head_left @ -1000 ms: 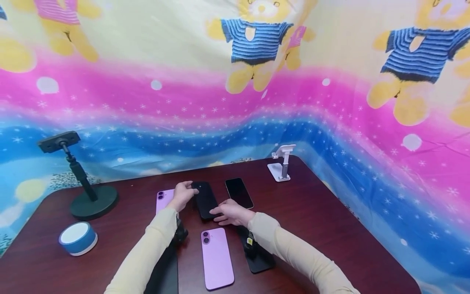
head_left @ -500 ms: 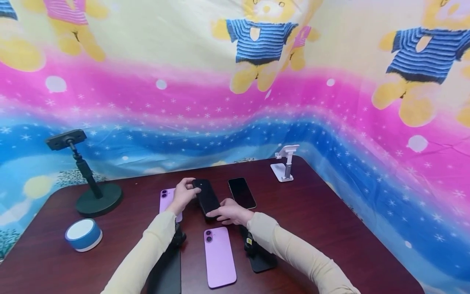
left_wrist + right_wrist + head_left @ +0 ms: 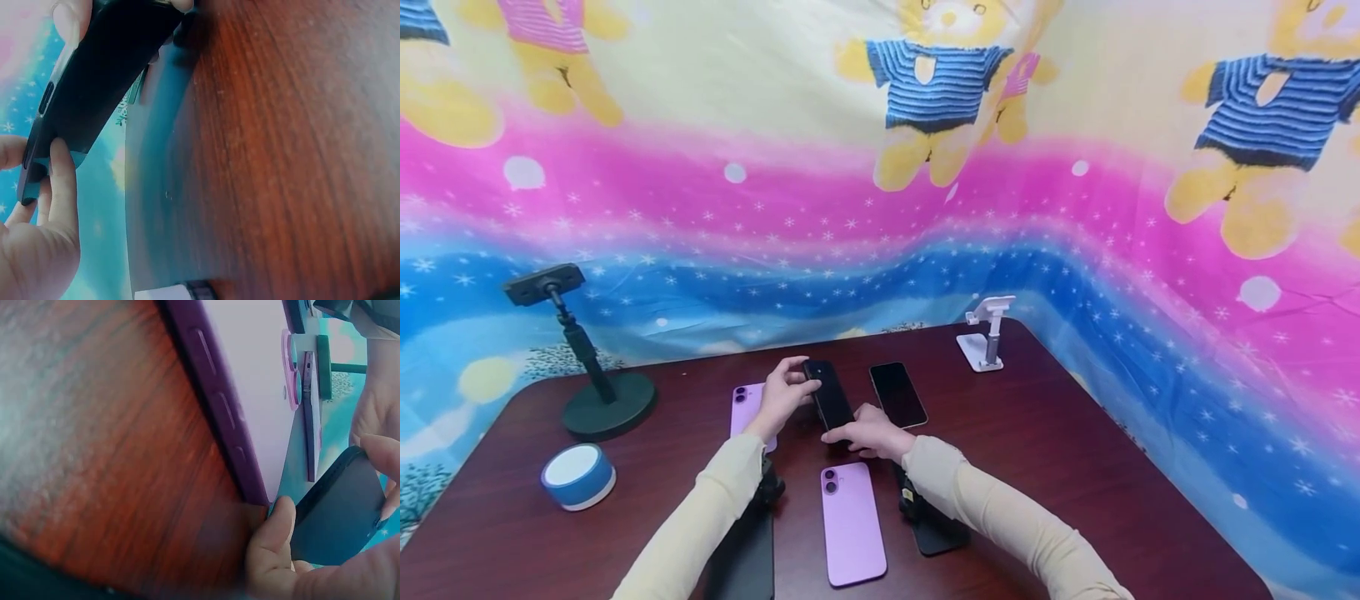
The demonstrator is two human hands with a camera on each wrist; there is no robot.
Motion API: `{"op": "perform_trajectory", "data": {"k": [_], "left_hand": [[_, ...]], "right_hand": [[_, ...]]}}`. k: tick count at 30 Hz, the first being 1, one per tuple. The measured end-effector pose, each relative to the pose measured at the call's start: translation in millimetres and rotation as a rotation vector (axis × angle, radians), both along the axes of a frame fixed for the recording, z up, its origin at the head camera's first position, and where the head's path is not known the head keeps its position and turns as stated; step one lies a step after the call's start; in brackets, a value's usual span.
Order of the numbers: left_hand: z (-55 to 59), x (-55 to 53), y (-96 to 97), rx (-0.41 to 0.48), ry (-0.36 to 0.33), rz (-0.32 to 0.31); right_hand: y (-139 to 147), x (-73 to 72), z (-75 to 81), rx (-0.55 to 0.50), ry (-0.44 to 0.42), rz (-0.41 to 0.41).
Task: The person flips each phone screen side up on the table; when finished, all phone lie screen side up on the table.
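Note:
Both hands hold a black phone (image 3: 833,400) at the middle of the table, tilted, with at least part of it raised off the surface. My left hand (image 3: 782,397) pinches its far end between thumb and fingers. At the near end, my right hand (image 3: 874,432) grips the phone with its thumb along the near edge. In the left wrist view, the phone's side buttons show above the left hand (image 3: 40,250). A lilac phone (image 3: 854,525) lies camera side up just in front. Another lilac phone (image 3: 743,408) is partly hidden behind the left hand.
A phone with a dark screen (image 3: 898,394) lies right of the hands. Another dark phone (image 3: 940,537) is partly under the right wrist, a flat black object (image 3: 747,558) under the left forearm. Around stand a white stand (image 3: 988,337), a black stand (image 3: 591,367) and blue-white tape (image 3: 578,477).
The black phone has been lifted and tilted, its far end rising. Fingers of both hands have closed on its ends. The head view has shifted slightly.

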State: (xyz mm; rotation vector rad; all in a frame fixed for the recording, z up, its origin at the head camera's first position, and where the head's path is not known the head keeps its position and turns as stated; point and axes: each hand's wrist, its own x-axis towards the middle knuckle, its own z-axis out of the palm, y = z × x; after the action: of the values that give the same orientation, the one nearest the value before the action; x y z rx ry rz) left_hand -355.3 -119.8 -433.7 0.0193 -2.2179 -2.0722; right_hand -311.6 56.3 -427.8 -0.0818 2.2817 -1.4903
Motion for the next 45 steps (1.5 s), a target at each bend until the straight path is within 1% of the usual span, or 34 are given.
{"op": "perform_trajectory", "data": {"k": [4,7,10,17,19,21,25,31,37,40,45], "left_hand": [[-1.7,-0.8,-2.8,0.05,-0.004,-0.072],[-3.3,-1.6,-5.9,0.092,-0.012,-0.158],[-3.3,-0.6,-7.7,0.109,-0.019,-0.256],[-4.2,4.8,-8.9,0.143,-0.046,-0.449],[-4.0,6.2,-9.2,0.144,-0.052,-0.494],[-3.8,7.1,-9.4,0.143,-0.055,-0.524],[-5.5,6.5,-9.4,0.153,-0.037,-0.544],[-11.6,5.3,-11.3,0.169,0.003,-0.525],[-13.9,8.1,-10.0,0.182,0.016,-0.574],[-12.8,9.1,-8.5,0.211,-0.01,-0.563],[-10.8,8.9,-7.2,0.291,-0.076,-0.555]], "right_hand": [[2.9,-0.1,0.0,-0.007,-0.005,-0.007],[5.9,-1.2,-1.7,-0.021,-0.011,-0.013],[9.0,-3.1,-4.3,-0.048,-0.013,-0.014],[13.9,-5.4,-6.7,-0.115,-0.045,0.008],[14.5,-6.1,-6.9,-0.125,-0.059,0.013],[15.3,-7.0,-7.2,-0.135,-0.068,0.024],[17.2,-8.2,-7.1,-0.157,-0.073,0.049],[20.1,-8.2,-7.3,-0.183,-0.088,0.078],[21.7,-9.6,-8.2,-0.183,-0.108,0.085],[22.4,-11.3,-8.9,-0.186,-0.116,0.092],[23.3,-13.9,-9.3,-0.198,-0.132,0.119]]}}
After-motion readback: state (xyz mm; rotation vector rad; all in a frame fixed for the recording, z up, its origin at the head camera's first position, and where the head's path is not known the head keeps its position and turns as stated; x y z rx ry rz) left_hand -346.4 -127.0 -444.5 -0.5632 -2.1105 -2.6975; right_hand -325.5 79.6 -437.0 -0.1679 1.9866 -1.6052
